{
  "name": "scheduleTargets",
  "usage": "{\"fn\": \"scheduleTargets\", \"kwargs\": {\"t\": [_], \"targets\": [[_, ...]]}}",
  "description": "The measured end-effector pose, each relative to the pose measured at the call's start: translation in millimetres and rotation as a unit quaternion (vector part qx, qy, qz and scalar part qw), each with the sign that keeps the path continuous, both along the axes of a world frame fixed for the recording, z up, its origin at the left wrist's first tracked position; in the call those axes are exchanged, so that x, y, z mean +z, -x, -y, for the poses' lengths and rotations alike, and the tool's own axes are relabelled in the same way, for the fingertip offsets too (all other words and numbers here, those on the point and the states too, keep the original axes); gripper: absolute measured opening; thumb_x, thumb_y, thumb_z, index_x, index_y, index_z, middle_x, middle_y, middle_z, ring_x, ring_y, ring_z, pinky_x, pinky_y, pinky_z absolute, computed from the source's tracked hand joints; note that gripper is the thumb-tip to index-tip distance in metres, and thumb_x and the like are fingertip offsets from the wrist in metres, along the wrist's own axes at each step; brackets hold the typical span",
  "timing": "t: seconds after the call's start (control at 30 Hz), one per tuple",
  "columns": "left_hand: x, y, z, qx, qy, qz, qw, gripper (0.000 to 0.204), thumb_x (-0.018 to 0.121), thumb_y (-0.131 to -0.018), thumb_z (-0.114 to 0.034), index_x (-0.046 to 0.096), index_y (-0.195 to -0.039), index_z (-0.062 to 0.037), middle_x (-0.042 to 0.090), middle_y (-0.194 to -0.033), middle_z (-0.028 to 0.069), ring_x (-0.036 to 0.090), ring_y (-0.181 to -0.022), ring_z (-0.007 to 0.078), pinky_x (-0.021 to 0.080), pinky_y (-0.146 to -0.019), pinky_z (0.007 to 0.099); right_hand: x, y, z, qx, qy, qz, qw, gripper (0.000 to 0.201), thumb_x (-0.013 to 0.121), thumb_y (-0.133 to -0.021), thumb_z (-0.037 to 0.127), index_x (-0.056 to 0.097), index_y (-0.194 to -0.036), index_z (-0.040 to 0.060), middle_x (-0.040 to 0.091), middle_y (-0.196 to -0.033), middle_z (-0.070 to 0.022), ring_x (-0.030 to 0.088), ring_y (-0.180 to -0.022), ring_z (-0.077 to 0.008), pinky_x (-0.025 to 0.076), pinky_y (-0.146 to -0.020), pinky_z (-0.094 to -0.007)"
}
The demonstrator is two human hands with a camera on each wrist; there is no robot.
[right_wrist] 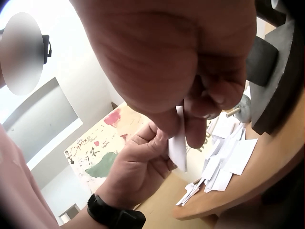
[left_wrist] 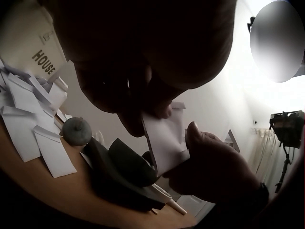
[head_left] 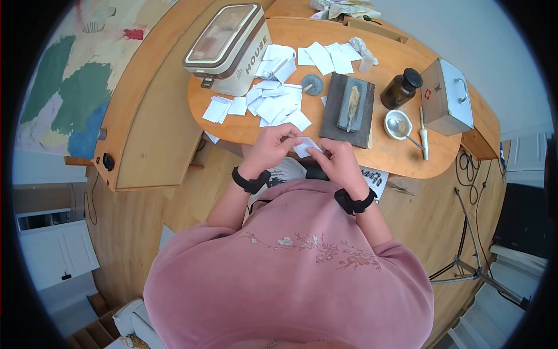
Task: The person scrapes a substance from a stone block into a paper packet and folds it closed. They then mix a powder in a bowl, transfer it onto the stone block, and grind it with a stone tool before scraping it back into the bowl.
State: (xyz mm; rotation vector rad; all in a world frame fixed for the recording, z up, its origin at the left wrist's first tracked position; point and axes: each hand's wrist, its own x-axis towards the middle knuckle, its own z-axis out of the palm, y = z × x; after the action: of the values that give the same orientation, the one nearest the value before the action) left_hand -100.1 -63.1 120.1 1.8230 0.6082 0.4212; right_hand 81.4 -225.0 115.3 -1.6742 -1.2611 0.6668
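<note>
Both hands hold a small folded white paper packet [head_left: 304, 146] above the near table edge, in front of the chest. My left hand [head_left: 272, 148] pinches its left side between thumb and fingers. On the other side, my right hand [head_left: 339, 164] grips the packet's lower right edge with thumb and fingers. A folded flap and creased end of the paper [left_wrist: 164, 143] show in the left wrist view. From the right wrist view the packet [right_wrist: 178, 148] appears nearly edge-on between the two thumbs. Several similar folded white papers [head_left: 273, 106] lie heaped beyond the left hand.
A lidded container marked HOUSE [head_left: 247, 70] stands behind the heap. Right of it are a grey disc [head_left: 314, 83] with a peg, a dark slab [head_left: 332, 119] bearing a grey stone block [head_left: 363, 102], a brown jar [head_left: 395, 93], a white mortar [head_left: 393, 132] with spoon, and a metal case [head_left: 444, 96].
</note>
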Motion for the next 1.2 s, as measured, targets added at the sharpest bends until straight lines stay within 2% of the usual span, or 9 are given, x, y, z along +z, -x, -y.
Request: {"fn": "scheduleTargets", "kwargs": {"t": [0.17, 0.23, 0.37, 0.43, 0.57, 0.73, 0.87, 1.03, 1.2], "targets": [[-9.0, -3.2, -11.0, 0.032, -0.055, 0.072, 0.995, 0.006, 0.079, -0.101, -0.007, 0.078, -0.103, -0.0011, 0.078, -0.096, 0.0063, 0.069, -0.086, 0.0132, 0.053, -0.076, 0.0325, 18.4, 7.4, 0.8, -0.043, -0.019, -0.029, 0.998, 0.027, 0.087, -0.099, 0.022, 0.08, -0.107, -0.0035, 0.074, -0.076, -0.0157, 0.06, -0.056, -0.0258, 0.051, -0.058, -0.0379], [-6.9, -2.5, -29.7, 0.14, -0.243, 0.108, 0.954, 0.007, 0.082, -0.098, -0.006, 0.08, -0.103, -0.0031, 0.078, -0.104, 0.0087, 0.071, -0.097, 0.0233, 0.054, -0.085, 0.0366, 17.8, 3.7, 3.7, -0.051, -0.018, -0.021, 0.998, 0.029, 0.088, -0.098, 0.022, 0.08, -0.11, -0.0038, 0.076, -0.079, -0.0144, 0.061, -0.057, -0.0233, 0.051, -0.059, -0.0362], [-22.8, 3.4, -75.1, 0.273, -0.352, 0.088, 0.891, 0.01, 0.084, -0.096, -0.006, 0.083, -0.106, -0.0036, 0.077, -0.105, 0.0083, 0.07, -0.1, 0.0267, 0.053, -0.084, 0.0375, 7.8, -3.2, 8.5, -0.046, -0.036, -0.001, 0.998, 0.03, 0.087, -0.1, 0.017, 0.08, -0.117, -0.0061, 0.075, -0.08, -0.0107, 0.057, -0.061, -0.0119, 0.049, -0.06, -0.0309], [-30.3, 1.5, -93.4, 0.315, -0.47, 0.061, 0.822, 0.013, 0.084, -0.094, -0.004, 0.085, -0.107, -0.0046, 0.075, -0.103, 0.0088, 0.068, -0.097, 0.0292, 0.054, -0.084, 0.0413, 8.5, -2.9, 9.3, -0.034, -0.035, -0.004, 0.999, 0.029, 0.086, -0.1, 0.017, 0.08, -0.117, -0.0062, 0.075, -0.08, -0.011, 0.059, -0.062, -0.0122, 0.05, -0.06, -0.0308], [-63.5, -6.2, -120.1, 0.304, -0.51, 0.004, 0.805, 0.012, 0.081, -0.094, -0.003, 0.084, -0.105, -0.0056, 0.073, -0.099, 0.0075, 0.067, -0.096, 0.0334, 0.055, -0.085, 0.0445, 17.3, 1.3, 12.1, -0.008, -0.038, -0.014, 0.999, 0.027, 0.085, -0.101, 0.022, 0.081, -0.113, -0.0027, 0.078, -0.083, -0.0145, 0.068, -0.062, -0.0236, 0.055, -0.062, -0.0359], [-71.2, -13.8, -123.1, 0.298, -0.535, -0.115, 0.782, 0.019, 0.079, -0.097, -0.008, 0.086, -0.115, -0.0083, 0.076, -0.103, 0.0102, 0.069, -0.098, 0.034, 0.056, -0.089, 0.0467, 13.6, -5.0, 19.0, -0.004, -0.031, 0.002, 1.0, 0.026, 0.084, -0.101, 0.023, 0.082, -0.11, -0.0013, 0.079, -0.086, -0.0155, 0.071, -0.065, -0.0276, 0.057, -0.063, -0.0381], [-51.1, -31.5, -118.8, 0.301, -0.539, -0.074, 0.783, 0.026, 0.078, -0.098, -0.009, 0.084, -0.123, -0.0076, 0.076, -0.104, 0.0125, 0.07, -0.099, 0.035, 0.057, -0.091, 0.0483, 15.0, -10.5, 20.9, -0.015, -0.045, 0.007, 0.999, 0.023, 0.083, -0.102, 0.022, 0.083, -0.107, -0.0002, 0.078, -0.084, -0.0167, 0.071, -0.064, -0.0285, 0.056, -0.063, -0.0394], [-10.7, -106.3, -124.5, 0.166, -0.38, 0.06, 0.908, 0.029, 0.077, -0.102, -0.013, 0.079, -0.129, -0.0034, 0.079, -0.109, 0.0187, 0.077, -0.101, 0.037, 0.06, -0.091, 0.0455, 17.4, -21.7, 25.7, -0.003, -0.061, 0.011, 0.998, 0.021, 0.084, -0.102, 0.019, 0.082, -0.098, -0.0014, 0.072, -0.075, -0.0156, 0.067, -0.06, -0.0247, 0.052, -0.059, -0.0375], [6.6, -221.0, -159.7, 0.018, -0.317, -0.036, 0.948, 0.035, 0.078, -0.102, -0.023, 0.079, -0.13, -0.0016, 0.081, -0.108, 0.0213, 0.079, -0.104, 0.0389, 0.062, -0.093, 0.0448, 24.5, -29.1, 34.0, 0.008, -0.078, -0.007, 0.997, 0.022, 0.087, -0.1, 0.018, 0.081, -0.095, -0.0024, 0.071, -0.073, -0.0131, 0.066, -0.058, -0.0206, 0.05, -0.058, -0.0341]]}}
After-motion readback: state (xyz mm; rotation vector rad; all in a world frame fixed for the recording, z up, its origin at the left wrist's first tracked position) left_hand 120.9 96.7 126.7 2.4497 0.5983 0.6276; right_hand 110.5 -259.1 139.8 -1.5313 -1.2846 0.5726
